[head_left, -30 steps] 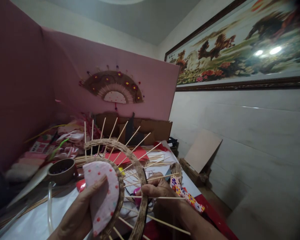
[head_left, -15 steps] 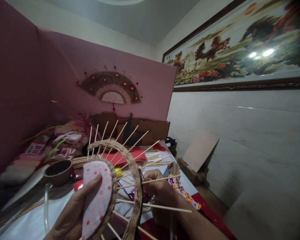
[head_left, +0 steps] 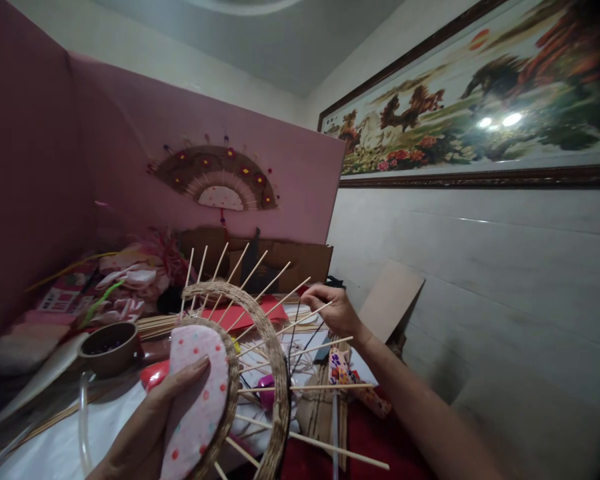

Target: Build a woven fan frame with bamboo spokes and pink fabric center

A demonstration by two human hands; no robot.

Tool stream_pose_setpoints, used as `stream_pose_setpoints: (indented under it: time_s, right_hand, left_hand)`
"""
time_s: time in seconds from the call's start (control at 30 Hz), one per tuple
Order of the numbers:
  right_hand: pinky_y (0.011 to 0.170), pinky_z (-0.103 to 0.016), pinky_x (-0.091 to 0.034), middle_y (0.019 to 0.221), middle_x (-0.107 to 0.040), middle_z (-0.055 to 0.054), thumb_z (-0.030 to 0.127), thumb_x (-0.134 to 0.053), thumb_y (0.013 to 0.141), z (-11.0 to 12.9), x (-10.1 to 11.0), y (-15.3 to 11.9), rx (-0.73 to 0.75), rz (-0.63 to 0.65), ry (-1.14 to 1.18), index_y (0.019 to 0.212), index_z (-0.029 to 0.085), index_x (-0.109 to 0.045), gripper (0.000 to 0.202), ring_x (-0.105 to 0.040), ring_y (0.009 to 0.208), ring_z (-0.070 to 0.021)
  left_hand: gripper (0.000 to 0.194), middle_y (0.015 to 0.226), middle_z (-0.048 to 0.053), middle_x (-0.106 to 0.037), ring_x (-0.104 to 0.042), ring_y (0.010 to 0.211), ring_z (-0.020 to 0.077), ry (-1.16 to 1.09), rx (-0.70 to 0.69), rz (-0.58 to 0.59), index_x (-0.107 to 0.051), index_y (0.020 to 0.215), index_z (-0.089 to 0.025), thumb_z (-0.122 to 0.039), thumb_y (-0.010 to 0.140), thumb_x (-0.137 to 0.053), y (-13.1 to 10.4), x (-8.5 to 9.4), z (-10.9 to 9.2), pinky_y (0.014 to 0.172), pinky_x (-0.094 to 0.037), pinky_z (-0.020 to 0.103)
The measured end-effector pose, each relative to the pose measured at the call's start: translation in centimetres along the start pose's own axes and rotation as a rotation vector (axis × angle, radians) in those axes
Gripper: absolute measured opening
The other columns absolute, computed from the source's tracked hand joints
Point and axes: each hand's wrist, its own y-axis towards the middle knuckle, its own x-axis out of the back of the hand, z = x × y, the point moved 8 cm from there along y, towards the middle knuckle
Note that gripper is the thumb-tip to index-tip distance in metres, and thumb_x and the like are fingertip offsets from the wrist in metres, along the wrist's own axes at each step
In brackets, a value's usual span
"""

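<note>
Black cord (head_left: 294,337): two strands run from the outer edge of the fan's rim (head_left: 281,403) up to the right hand (head_left: 334,312); a slow, even pull suits best, as a jerk could drag the rim out of shape.
Fan (head_left: 234,363): lower centre of the frame, tilted, its near end cut off by the bottom edge.
Left hand: (head_left: 153,417) lower left, thumb across the dotted pad (head_left: 196,407), other fingers hidden behind; gripping there seems sound, since it steadies the whole and leaves the rim free.
Right hand: right of centre, fingers narrowed to a pinch, apparently on the cord.
Sticks (head_left: 340,451): spread past the rim, one tip just beside the right hand; the cord is best steered clear of these points, or it may snag.
Strands: well parted midway; worth checking for a twist before any tightening.
Worktop (head_left: 57,443): cluttered, with a purple item (head_left: 267,393) behind the rim; loose cord could catch here.
</note>
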Motion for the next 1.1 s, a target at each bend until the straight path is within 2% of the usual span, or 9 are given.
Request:
stream_pose_setpoints:
  time_s: [0.13, 0.27, 0.43, 0.53, 0.67, 0.77, 0.87, 1.0, 1.1]
  right_hand:
    - [0.057, -0.024, -0.035, 0.063, -0.057, 0.000, 0.027, -0.066, 0.074, 1.4, 2.5, 0.0, 0.075, -0.114, -0.105, 0.066, 0.016, -0.064, 0.014, -0.047, 0.060, -0.0120]
    - [0.053, -0.024, -0.034, 0.060, -0.052, 0.002, 0.027, -0.070, 0.072, 3.0, 3.9, -0.2, 0.196, -0.173, -0.192, 0.062, 0.017, -0.059, 0.017, -0.044, 0.056, -0.0107]
    - [0.056, -0.025, -0.036, 0.064, -0.054, 0.001, 0.027, -0.070, 0.074, 4.8, 2.9, 0.7, 0.348, -0.069, -0.281, 0.065, 0.017, -0.062, 0.015, -0.047, 0.059, -0.0111]
    - [0.057, -0.025, -0.036, 0.063, -0.055, 0.001, 0.028, -0.073, 0.070, 3.9, 2.5, 1.6, 0.271, -0.018, -0.198, 0.063, 0.017, -0.063, 0.015, -0.048, 0.059, -0.0109]
    - [0.054, -0.024, -0.038, 0.062, -0.056, 0.002, 0.029, -0.070, 0.069, 0.5, 2.3, 1.9, 0.056, -0.039, 0.026, 0.064, 0.017, -0.063, 0.015, -0.049, 0.057, -0.0103]
    - [0.050, -0.022, -0.037, 0.057, -0.054, 0.003, 0.031, -0.065, 0.071, -1.5, 0.8, 1.2, -0.019, -0.022, 0.095, 0.064, 0.016, -0.061, 0.017, -0.047, 0.052, -0.0091]
    - [0.046, -0.020, -0.035, 0.050, -0.051, 0.004, 0.031, -0.066, 0.069, -2.8, -2.2, -0.1, -0.107, 0.061, 0.142, 0.060, 0.015, -0.061, 0.019, -0.044, 0.046, -0.0080]
    - [0.044, -0.020, -0.034, 0.053, -0.055, 0.001, 0.028, -0.067, 0.065, -3.4, -6.1, -1.8, -0.203, 0.186, 0.173, 0.059, 0.014, -0.064, 0.016, -0.045, 0.047, -0.0083]
    - [0.047, -0.020, -0.036, 0.058, -0.057, 0.000, 0.026, -0.066, 0.064, -3.3, -7.5, -2.3, -0.230, 0.225, 0.197, 0.057, 0.013, -0.064, 0.015, -0.047, 0.052, -0.0091]
  left_hand:
    - [0.012, 0.061, 0.017, -0.071, -0.066, 0.048, 0.0269, -0.001, 0.019, 0.023, -0.065, 0.074, -0.006, -0.018, 0.073, -0.065, 0.4, 0.1, 0.4, 0.048, -0.055, 0.037]
    - [0.014, 0.064, 0.018, -0.072, -0.067, 0.053, 0.0300, 0.051, 0.031, 0.015, -0.066, 0.075, -0.006, -0.019, 0.070, -0.067, 0.2, -0.2, 0.7, 0.056, -0.056, 0.043]
    - [0.015, 0.064, 0.018, -0.072, -0.067, 0.052, 0.0307, 0.103, 0.046, -0.001, -0.065, 0.074, -0.007, -0.020, 0.068, -0.069, -0.2, -0.5, 1.0, 0.056, -0.055, 0.044]
    - [0.017, 0.063, 0.018, -0.072, -0.067, 0.053, 0.0318, 0.094, 0.077, 0.008, -0.064, 0.078, -0.006, -0.020, 0.069, -0.067, -0.2, -0.4, 1.2, 0.055, -0.055, 0.045]
    - [0.014, 0.060, 0.017, -0.071, -0.066, 0.048, 0.0295, 0.049, 0.084, 0.013, -0.063, 0.076, -0.007, -0.020, 0.071, -0.065, -0.2, -0.2, 1.0, 0.048, -0.054, 0.040]
    - [0.013, 0.060, 0.016, -0.071, -0.066, 0.048, 0.0279, 0.011, 0.078, -0.002, -0.063, 0.079, -0.007, -0.017, 0.071, -0.065, -0.2, -0.2, 0.9, 0.047, -0.055, 0.038]
    - [0.012, 0.060, 0.016, -0.071, -0.066, 0.047, 0.0272, 0.002, 0.084, -0.009, -0.063, 0.080, -0.007, -0.015, 0.072, -0.064, -0.2, -0.3, 1.0, 0.047, -0.054, 0.037]
    - [0.012, 0.060, 0.018, -0.071, -0.066, 0.048, 0.0282, 0.022, 0.077, -0.001, -0.063, 0.079, -0.006, -0.016, 0.073, -0.063, -0.4, -0.4, 1.1, 0.047, -0.054, 0.037]
    - [0.023, 0.062, 0.017, -0.072, -0.066, 0.049, 0.0288, 0.044, 0.068, 0.012, -0.062, 0.091, -0.002, -0.017, 0.073, -0.064, -0.4, -0.4, 1.1, 0.049, -0.054, 0.039]
